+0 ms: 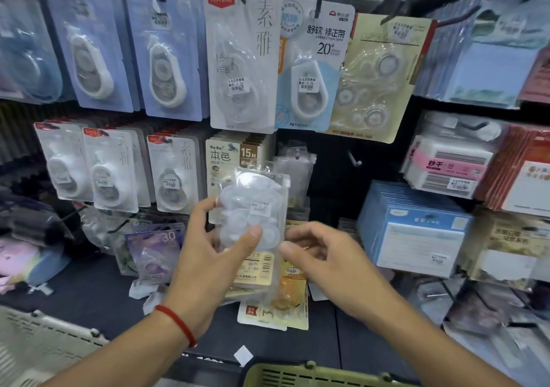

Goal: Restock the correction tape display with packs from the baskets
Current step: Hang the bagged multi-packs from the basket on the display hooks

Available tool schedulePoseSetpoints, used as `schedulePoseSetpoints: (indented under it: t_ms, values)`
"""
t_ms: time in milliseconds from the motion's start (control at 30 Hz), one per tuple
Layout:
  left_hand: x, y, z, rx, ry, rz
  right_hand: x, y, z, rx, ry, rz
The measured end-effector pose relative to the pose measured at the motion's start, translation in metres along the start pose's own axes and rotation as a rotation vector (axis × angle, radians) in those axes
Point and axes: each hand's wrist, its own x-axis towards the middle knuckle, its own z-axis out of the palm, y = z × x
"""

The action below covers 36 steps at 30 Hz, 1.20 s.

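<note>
Left hand (205,243) pinches clear pack (254,208), thumb in front, long axis upright. Right hand (324,252) just right of pack, fingers (300,233) loosely curled, holding nothing. Bare hook (354,160) up-right of pack; right hand nearer.

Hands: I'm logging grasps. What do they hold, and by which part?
The left hand pinches the clear plastic correction tape pack at its lower left edge; the right hand holds nothing.

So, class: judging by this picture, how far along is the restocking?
Done: most hooks already carry packs. In hand: the left hand grips a clear pack; the right hand is open beside it. Left: one bare hook, and loose packs on the ledge.
</note>
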Motion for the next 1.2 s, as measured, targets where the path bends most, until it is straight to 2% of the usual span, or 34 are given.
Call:
schedulePoseSetpoints:
  t_ms: [100,233,467,800,1200]
  values:
    - [-0.004,-0.001,0.011,-0.014,-0.039,-0.008,-0.004,-0.002,0.011,0.025,0.026,-0.006]
    - [0.001,0.002,0.012,-0.060,0.003,-0.064,-0.002,0.001,0.008,0.214,0.060,0.056]
    - [0.008,0.003,-0.004,0.093,0.156,-0.017,0.007,0.002,-0.004,0.278,0.170,-0.005]
    - [0.014,0.006,-0.018,0.067,0.226,-0.005,0.004,0.005,-0.004,0.327,0.222,-0.027]
    - [0.011,0.012,-0.015,0.054,0.259,0.012,0.004,0.004,-0.006,0.363,0.163,-0.032]
